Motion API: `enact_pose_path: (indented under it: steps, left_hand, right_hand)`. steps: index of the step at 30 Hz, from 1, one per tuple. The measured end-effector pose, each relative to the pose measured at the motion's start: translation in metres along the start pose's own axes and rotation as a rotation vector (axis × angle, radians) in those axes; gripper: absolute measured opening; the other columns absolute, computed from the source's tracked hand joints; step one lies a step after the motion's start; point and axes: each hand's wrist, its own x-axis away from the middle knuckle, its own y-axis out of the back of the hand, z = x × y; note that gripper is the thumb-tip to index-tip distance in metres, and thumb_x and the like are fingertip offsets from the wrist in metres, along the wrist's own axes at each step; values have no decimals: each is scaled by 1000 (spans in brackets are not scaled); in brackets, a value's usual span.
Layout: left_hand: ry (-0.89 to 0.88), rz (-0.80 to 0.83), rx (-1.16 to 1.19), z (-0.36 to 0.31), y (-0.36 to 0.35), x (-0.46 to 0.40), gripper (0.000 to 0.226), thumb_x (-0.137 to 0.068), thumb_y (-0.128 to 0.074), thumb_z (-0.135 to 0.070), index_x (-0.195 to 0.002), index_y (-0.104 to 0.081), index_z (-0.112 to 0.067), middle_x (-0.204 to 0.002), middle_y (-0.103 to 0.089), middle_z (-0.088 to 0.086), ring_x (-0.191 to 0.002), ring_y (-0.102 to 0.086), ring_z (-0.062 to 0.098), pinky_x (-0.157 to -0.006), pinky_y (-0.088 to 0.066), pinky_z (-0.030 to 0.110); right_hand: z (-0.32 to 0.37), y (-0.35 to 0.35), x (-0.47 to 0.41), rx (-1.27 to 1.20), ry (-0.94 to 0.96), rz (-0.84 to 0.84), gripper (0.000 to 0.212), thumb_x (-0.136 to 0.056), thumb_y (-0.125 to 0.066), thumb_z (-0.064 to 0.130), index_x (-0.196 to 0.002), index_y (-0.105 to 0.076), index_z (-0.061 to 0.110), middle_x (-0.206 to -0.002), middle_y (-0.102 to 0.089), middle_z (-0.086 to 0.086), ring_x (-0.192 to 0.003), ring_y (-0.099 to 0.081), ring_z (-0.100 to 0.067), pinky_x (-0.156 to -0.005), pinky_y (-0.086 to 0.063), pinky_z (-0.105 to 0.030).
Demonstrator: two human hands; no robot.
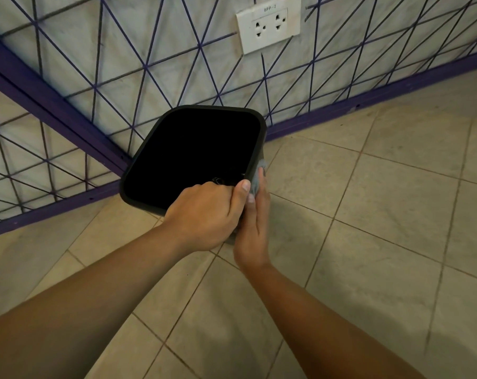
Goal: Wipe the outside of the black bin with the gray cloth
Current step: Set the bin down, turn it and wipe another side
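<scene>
The black bin (pixel 139 170) stands on the tiled floor in a wall corner, its open top facing the camera. My left hand (pixel 204 214) grips the bin's near rim, thumb on the outside at the right corner. My right hand (pixel 255 231) lies flat against the bin's right outer side and presses the gray cloth (pixel 258 176) onto it. Only a strip of the cloth shows above my fingers; the bin's outer walls are mostly hidden.
Two walls with purple line patterns and purple skirting (pixel 368 99) meet behind the bin. A white double socket (pixel 268 26) sits on the wall above. Beige floor tiles (pixel 382 214) stretch to the right and toward me.
</scene>
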Motion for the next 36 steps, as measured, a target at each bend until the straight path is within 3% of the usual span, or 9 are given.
enact_pose_path:
  steps: [3, 7, 10, 20, 24, 28, 32, 34, 36]
  left_hand:
    - [-10, -13, -32, -1, -1, 0, 56, -101, -15, -47, -57, -45, -30, -44, -47, -9, -38, -46, 4, -45, -25, 21]
    - [-23, -3, -18, 0, -1, 0, 55, -102, -15, -46, -62, -50, -32, -47, -53, -8, -42, -52, 5, -46, -31, 19]
    - [-15, -21, -18, -1, 0, 1, 54, -102, -18, -46, -58, -45, -32, -44, -47, -9, -38, -47, 5, -44, -25, 19]
    - [-18, -11, -11, 0, -2, 1, 51, -100, -14, -49, -60, -43, -36, -48, -51, -9, -42, -50, 4, -47, -29, 19]
    - [-19, -20, -26, -1, -1, 1, 52, -101, -14, -48, -59, -42, -34, -46, -46, -11, -40, -46, 4, -46, -24, 19]
    - [-20, -10, -35, 1, -3, 1, 54, -103, -16, -47, -59, -43, -30, -45, -47, -7, -38, -44, 6, -45, -25, 22]
    - [-21, -5, -44, 1, -3, 0, 59, -99, -9, -51, -60, -46, -27, -45, -47, -5, -37, -45, 8, -44, -28, 25]
    - [-16, -3, -52, 0, -4, 1, 60, -98, -7, -52, -60, -46, -27, -46, -46, -5, -38, -44, 8, -44, -27, 24]
    - [6, -8, -57, -1, -5, 4, 58, -99, -8, -51, -62, -46, -27, -48, -45, -3, -39, -45, 7, -44, -26, 21]
  right_hand:
    - [-2, 6, -9, 1, -77, -31, 50, -110, -29, 22, -159, -21, 17, -167, -20, 5, -156, -13, -9, -128, -16, -46]
    - [2, 0, -2, -4, 19, 15, 53, -106, -31, 32, -158, -22, 25, -167, -22, 7, -156, -14, -9, -127, -18, -46]
    - [-4, 8, -1, 0, -43, -1, 51, -109, -30, 23, -158, -21, 17, -167, -22, 2, -156, -15, -13, -127, -18, -49]
    - [-2, 3, -6, 7, -12, -16, 57, -105, -33, 35, -158, -25, 20, -165, -26, 5, -155, -18, -12, -127, -20, -47]
    - [-1, 10, -11, 42, -94, -35, 47, -109, -33, 23, -155, -32, 13, -158, -40, -7, -149, -35, -22, -121, -31, -50]
    - [-3, 19, 10, 131, -61, 13, 45, -108, -38, 15, -151, -36, 23, -152, -44, 11, -145, -38, -2, -122, -33, -36]
    - [-21, 44, 39, 316, -61, 153, 47, -106, -41, 11, -153, -37, 17, -160, -38, 1, -149, -31, -5, -124, -28, -30]
    - [-24, 61, 41, 385, -109, 227, 45, -106, -41, 14, -150, -38, 25, -154, -44, 1, -140, -42, -2, -120, -35, -31]
    - [-26, 75, 39, 436, -148, 163, 42, -107, -39, 16, -149, -43, 22, -138, -56, -5, -117, -54, 2, -108, -48, -33]
